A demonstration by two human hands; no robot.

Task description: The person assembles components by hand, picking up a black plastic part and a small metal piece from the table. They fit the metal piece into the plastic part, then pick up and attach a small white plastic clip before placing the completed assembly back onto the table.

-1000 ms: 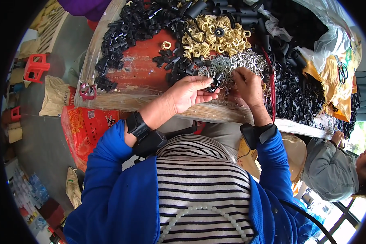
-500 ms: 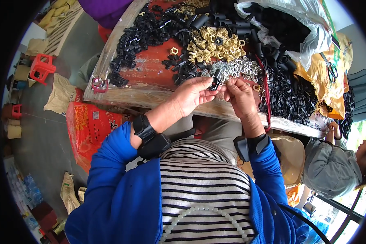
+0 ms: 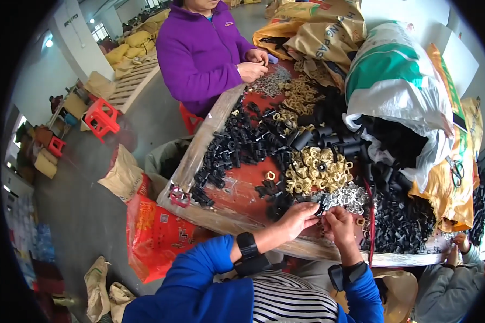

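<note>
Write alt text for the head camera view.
A person in blue sleeves brings both hands, left hand and right hand, together over a small black part at a table heaped with black, brass and silver fittings. Opposite, a person in purple sorts silver pieces.

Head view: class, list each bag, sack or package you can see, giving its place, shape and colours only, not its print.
White woven sack: right of table, bulging, white with green bands, spilling black parts.
Yellow sack: right edge, beneath the white one, crumpled, orange-yellow.
Tan sacks: far end of table, creased, tan-yellow.
Red bag: floor, left of table, red with orange print.
Brown paper bag: floor beside it, plain brown.
</note>
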